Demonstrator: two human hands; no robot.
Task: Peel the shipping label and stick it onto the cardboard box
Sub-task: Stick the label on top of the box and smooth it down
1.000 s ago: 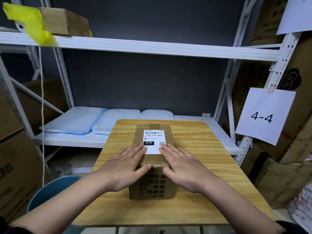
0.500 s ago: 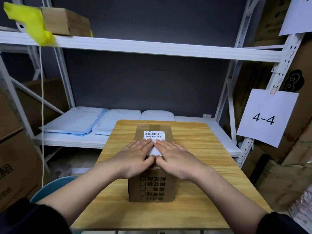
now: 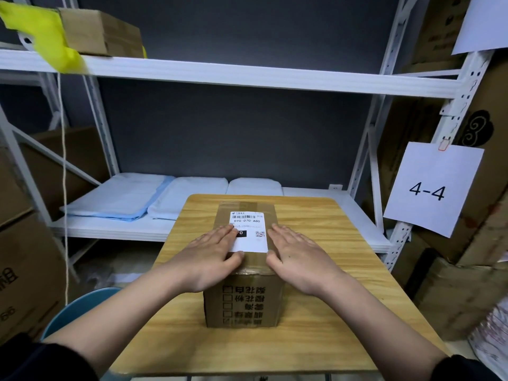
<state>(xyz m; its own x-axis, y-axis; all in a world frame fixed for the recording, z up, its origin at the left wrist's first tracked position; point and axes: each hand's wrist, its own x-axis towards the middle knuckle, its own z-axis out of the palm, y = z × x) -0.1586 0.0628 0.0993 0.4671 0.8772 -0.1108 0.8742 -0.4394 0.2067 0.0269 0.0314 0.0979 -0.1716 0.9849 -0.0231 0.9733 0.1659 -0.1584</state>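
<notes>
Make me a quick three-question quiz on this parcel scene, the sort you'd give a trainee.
1. True or false: the shipping label lies on top of the cardboard box.
2. Which hand overlaps the label's edge? A) left hand B) right hand C) neither
3. Fill in: the paper sign clipped to the rack reads ____.

Key: 1 true; 2 A, its fingers cover part of the black patch while the right hand lies flat beside the label; 3 4-4.
</notes>
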